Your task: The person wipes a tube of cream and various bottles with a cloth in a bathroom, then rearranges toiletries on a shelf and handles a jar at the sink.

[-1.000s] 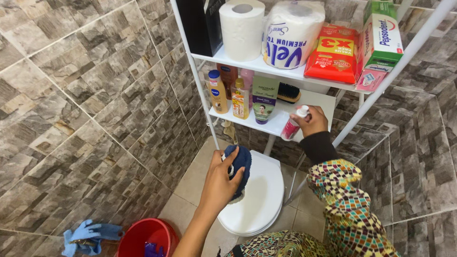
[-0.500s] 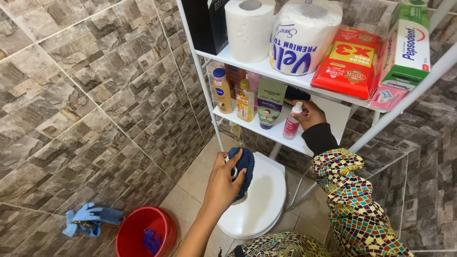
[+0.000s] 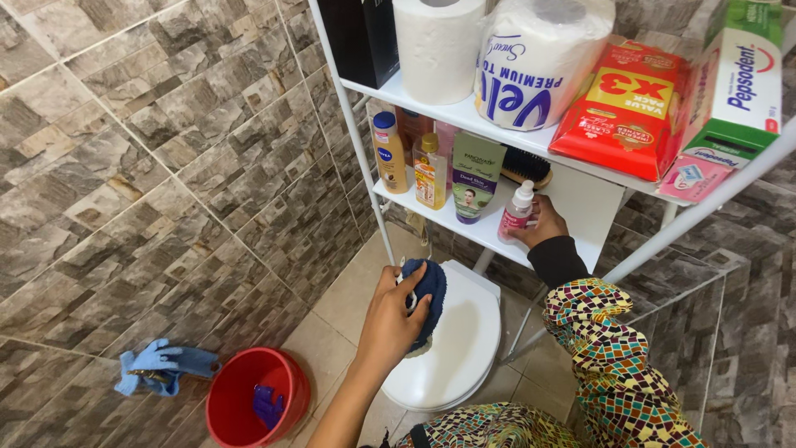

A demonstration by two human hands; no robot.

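Stone-tiled bathroom walls frame a red bucket (image 3: 257, 406) on the floor, nearer than the left hand (image 3: 396, 319) clutching a dark blue cloth (image 3: 427, 292) above the white toilet lid (image 3: 452, 348), while farther back the right hand (image 3: 543, 222) grips a small pink bottle (image 3: 516, 211) standing on the lower white shelf (image 3: 481, 228)

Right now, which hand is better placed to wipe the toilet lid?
Left. The left hand already holds the blue cloth directly over the white toilet lid. The right hand is up on the lower shelf, gripping the small pink bottle.
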